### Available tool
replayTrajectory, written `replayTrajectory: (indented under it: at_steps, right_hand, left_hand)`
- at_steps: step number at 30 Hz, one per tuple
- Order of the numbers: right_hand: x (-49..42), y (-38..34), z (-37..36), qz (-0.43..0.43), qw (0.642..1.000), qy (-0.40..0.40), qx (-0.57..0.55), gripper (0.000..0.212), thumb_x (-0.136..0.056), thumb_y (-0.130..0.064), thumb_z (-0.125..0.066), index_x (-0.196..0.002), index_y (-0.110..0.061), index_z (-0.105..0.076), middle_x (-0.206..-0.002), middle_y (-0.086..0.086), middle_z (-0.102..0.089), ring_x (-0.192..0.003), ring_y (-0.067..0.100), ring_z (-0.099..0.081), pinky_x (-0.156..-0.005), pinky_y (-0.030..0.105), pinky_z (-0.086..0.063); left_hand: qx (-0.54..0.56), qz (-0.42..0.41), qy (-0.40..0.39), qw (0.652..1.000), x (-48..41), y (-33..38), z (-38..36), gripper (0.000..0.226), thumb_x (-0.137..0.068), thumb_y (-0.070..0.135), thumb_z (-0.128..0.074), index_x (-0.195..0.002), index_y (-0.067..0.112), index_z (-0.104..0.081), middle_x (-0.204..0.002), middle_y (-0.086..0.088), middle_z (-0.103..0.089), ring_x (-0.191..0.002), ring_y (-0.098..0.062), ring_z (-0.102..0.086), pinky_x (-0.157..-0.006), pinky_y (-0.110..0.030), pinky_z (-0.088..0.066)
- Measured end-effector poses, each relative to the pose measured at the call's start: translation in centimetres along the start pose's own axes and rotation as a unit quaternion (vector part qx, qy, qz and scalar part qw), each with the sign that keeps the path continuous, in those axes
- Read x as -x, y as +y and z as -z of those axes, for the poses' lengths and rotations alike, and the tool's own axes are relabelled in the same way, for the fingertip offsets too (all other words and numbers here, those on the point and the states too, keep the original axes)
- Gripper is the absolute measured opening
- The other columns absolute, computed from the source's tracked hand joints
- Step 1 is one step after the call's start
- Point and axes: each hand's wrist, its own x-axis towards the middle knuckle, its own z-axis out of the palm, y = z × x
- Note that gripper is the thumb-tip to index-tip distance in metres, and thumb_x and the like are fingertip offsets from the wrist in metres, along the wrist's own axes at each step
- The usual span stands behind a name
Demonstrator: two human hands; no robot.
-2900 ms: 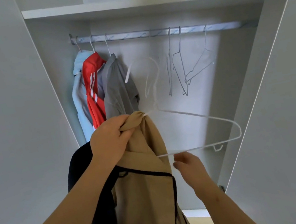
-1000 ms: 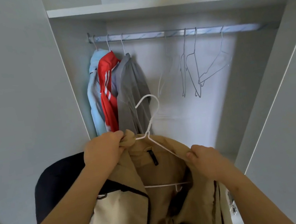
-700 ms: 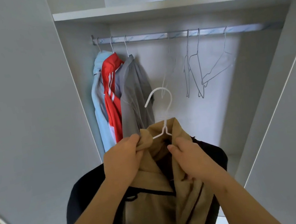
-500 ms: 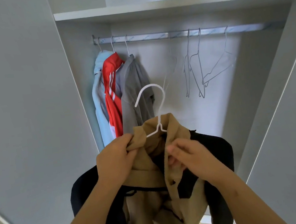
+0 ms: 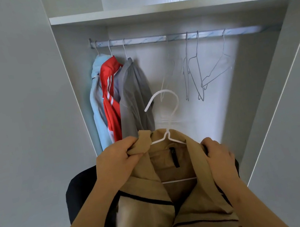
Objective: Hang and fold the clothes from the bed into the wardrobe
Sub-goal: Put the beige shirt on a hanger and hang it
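Note:
A tan jacket (image 5: pixel 148 207) with dark sleeves and dark trim hangs on a white wire hanger (image 5: pixel 166 108) in front of the open wardrobe. My left hand (image 5: pixel 116 162) grips the jacket's left shoulder near the collar. My right hand (image 5: pixel 220 158) grips its right shoulder. The jacket front is spread open, so the inner label and the hanger's bottom bar show. The hanger's hook points up, below the metal rail (image 5: pixel 153 39) and apart from it.
On the rail's left end hang a light blue garment (image 5: pixel 96 98), a red one with white stripes (image 5: pixel 109 92) and a grey one (image 5: pixel 134 94). Several bare wire hangers (image 5: pixel 194 71) hang to the right. A shelf (image 5: pixel 168 8) runs above; wardrobe doors (image 5: pixel 17 114) flank the opening.
My right hand has slid from the jacket's middle out to its right shoulder, spreading the jacket over the hanger. The left hand keeps its grip at the collar.

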Motion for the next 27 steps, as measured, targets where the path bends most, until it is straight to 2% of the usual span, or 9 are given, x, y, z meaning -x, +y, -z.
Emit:
replayTrajectory:
  at_steps: [3,5,8,10,12,15,20,24,27]
  right_hand:
    - [0.7,-0.3,-0.4,0.017,1.0,-0.005,-0.02,0.035,-0.096,-0.03,-0.033,-0.127,-0.024,-0.047,-0.12,0.0,-0.055,-0.111,0.023,-0.048,-0.101,0.037,-0.033]
    - [1.0,-0.6,-0.8,0.053,0.998,0.004,-0.032,0.044,-0.093,-0.039,-0.025,-0.129,-0.028,-0.049,-0.127,-0.004,-0.053,-0.115,0.021,-0.048,-0.103,0.037,-0.031]
    - [1.1,-0.8,-0.9,0.073,0.996,0.021,-0.039,0.036,-0.097,-0.036,-0.029,-0.103,-0.02,-0.061,-0.094,-0.004,-0.062,-0.092,0.019,-0.053,-0.093,0.034,-0.038]
    - [1.2,-1.0,-0.8,0.114,0.992,0.053,-0.034,0.04,-0.093,-0.038,-0.026,-0.081,-0.018,-0.058,-0.068,-0.012,-0.048,-0.075,0.014,-0.046,-0.084,0.028,-0.033]
    - [1.2,-1.4,-0.4,0.147,0.986,0.064,-0.044,0.037,-0.094,-0.035,-0.028,-0.064,-0.023,-0.044,-0.057,-0.015,-0.035,-0.061,0.009,-0.037,-0.071,0.025,-0.028]
    - [1.3,-2.1,0.4,0.133,0.991,0.003,-0.029,0.039,-0.099,-0.035,-0.032,-0.06,-0.032,-0.031,-0.057,-0.011,-0.04,-0.054,0.006,-0.04,-0.053,0.02,-0.03]
    - [1.7,-2.9,1.5,0.152,0.987,-0.049,-0.024,0.031,-0.098,-0.043,-0.03,-0.069,-0.033,-0.035,-0.064,-0.013,-0.046,-0.062,0.005,-0.047,-0.054,0.015,-0.033]
    - [1.8,-4.0,2.3,0.189,0.979,-0.06,-0.04,0.022,-0.099,-0.041,-0.03,-0.083,-0.029,-0.04,-0.071,-0.015,-0.046,-0.061,0.002,-0.043,-0.051,0.011,-0.028]
    - [2.0,-4.4,2.0,0.2,0.977,-0.048,-0.061,0.023,-0.099,-0.038,-0.03,-0.076,-0.035,-0.031,-0.071,-0.016,-0.043,-0.061,0.001,-0.042,-0.052,0.01,-0.03]
  left_hand:
    - [-0.01,-0.02,-0.026,0.999,0.1,0.8,0.2,0.011,-0.065,0.016,-0.069,-0.076,0.013,-0.072,-0.058,0.003,-0.065,-0.054,-0.008,-0.058,-0.046,0.003,-0.017]
    - [-0.015,-0.045,-0.022,0.999,0.2,1.2,0.0,0.016,-0.06,0.014,-0.069,-0.075,0.013,-0.072,-0.057,0.003,-0.065,-0.061,-0.01,-0.061,-0.047,0.005,-0.014]
    - [-0.002,-0.051,-0.013,0.999,0.4,1.1,-0.1,0.017,-0.062,0.011,-0.074,-0.079,0.009,-0.073,-0.059,-0.002,-0.067,-0.051,-0.014,-0.064,-0.06,0.002,-0.021]
    - [0.011,-0.045,-0.017,0.999,0.5,1.1,0.3,0.02,-0.072,0.027,-0.062,-0.08,0.012,-0.073,-0.06,0.0,-0.067,-0.055,-0.007,-0.061,-0.059,0.002,-0.022]
    - [0.033,-0.031,-0.032,0.998,0.4,1.0,0.7,0.03,-0.074,0.034,-0.053,-0.081,0.013,-0.073,-0.063,0.0,-0.068,-0.058,-0.002,-0.056,-0.06,0.001,-0.025]
    - [0.045,0.008,-0.019,0.999,0.2,0.6,0.6,0.022,-0.076,0.027,-0.064,-0.089,0.012,-0.073,-0.073,-0.004,-0.069,-0.067,-0.006,-0.052,-0.063,-0.006,-0.029]
    - [0.059,0.024,-0.039,0.997,0.1,0.5,0.3,0.037,-0.074,0.04,-0.048,-0.083,0.011,-0.068,-0.064,0.013,-0.054,-0.06,0.001,-0.046,-0.059,-0.006,-0.029]
    - [0.049,0.005,-0.027,0.998,-0.2,0.6,0.4,0.029,-0.08,0.04,-0.054,-0.077,0.012,-0.063,-0.06,0.018,-0.046,-0.059,0.002,-0.046,-0.058,-0.007,-0.029]
    - [0.058,-0.02,-0.033,0.998,-0.4,1.3,0.4,0.044,-0.074,0.048,-0.036,-0.077,0.013,-0.062,-0.06,0.021,-0.042,-0.058,0.003,-0.044,-0.059,-0.009,-0.029]
